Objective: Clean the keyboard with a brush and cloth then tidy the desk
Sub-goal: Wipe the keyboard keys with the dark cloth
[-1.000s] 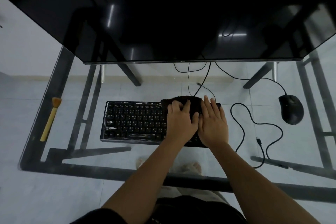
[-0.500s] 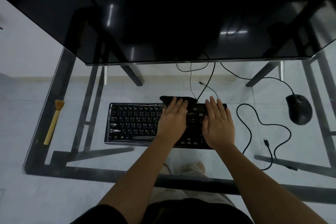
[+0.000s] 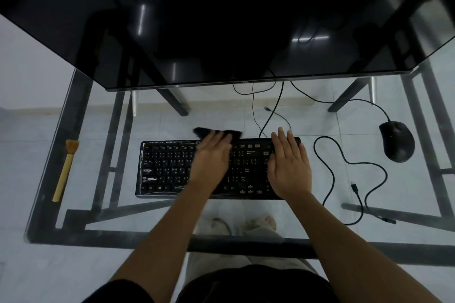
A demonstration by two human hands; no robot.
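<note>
Fingers (image 3: pixel 216 139) flat pressing cloth (image 3: pixel 204 131), right hand (image 3: pixel 289 167) splayed on keyboard (image 3: pixel 170 167); brush (image 3: pixel 64 170) left.

Single view, head-mounted, wide-angle. Looks steeply down and forward from above the seated person's lap over a glass desk (image 3: pixel 98 130). Near range: forearms enter from the bottom edge; monitor (image 3: pixel 221 19) fills the top. Edges bow with lens distortion.
</note>
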